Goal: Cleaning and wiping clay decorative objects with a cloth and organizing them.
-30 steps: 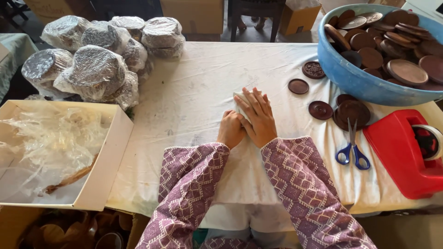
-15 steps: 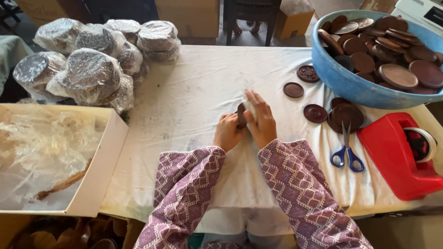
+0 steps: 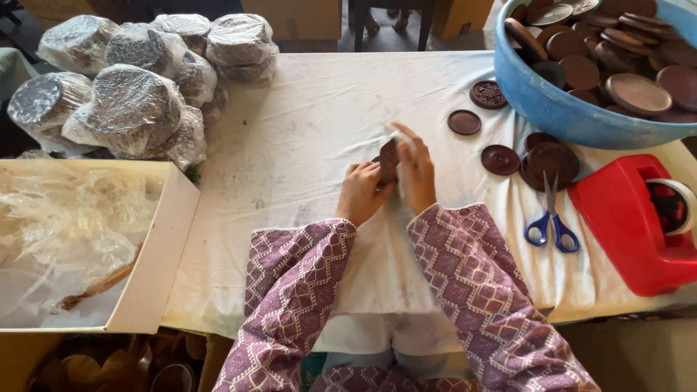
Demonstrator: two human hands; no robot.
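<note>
**Brown disc pinched between both hands, mid-worktop**

While propped on edge at the centre of the cloth-covered worktop (image 3: 305, 123), brown disc (image 3: 388, 161) sits clamped between both hands. Left hand (image 3: 361, 192) curled against its near side, fingers (image 3: 369, 173) closed onto it. Right hand (image 3: 417, 174) pressed on the far side, fingers (image 3: 408, 138) together and pinning a bit of white wrap (image 3: 396, 134) against the disc; can't tell how much of the disc is covered tbh.

Around it, clock-wise from the hands:
- 1 o'clock: three loose brown discs (image 3: 465, 122) flat on the cloth, well apart from the hands.
- 2 o'clock: big blue basin (image 3: 552, 109) heaped with more brown discs.
- 3 o'clock: blue-handled scissors (image 3: 552, 218) lying partly over a small stack of discs (image 3: 550, 160), red tape dispenser (image 3: 632, 225) just beside.
- 10 o'clock: pile of plastic-wrapped bundles (image 3: 138, 101).
- 8 o'clock: white box (image 3: 156, 254) stuffed with crumpled clear plastic.
</note>
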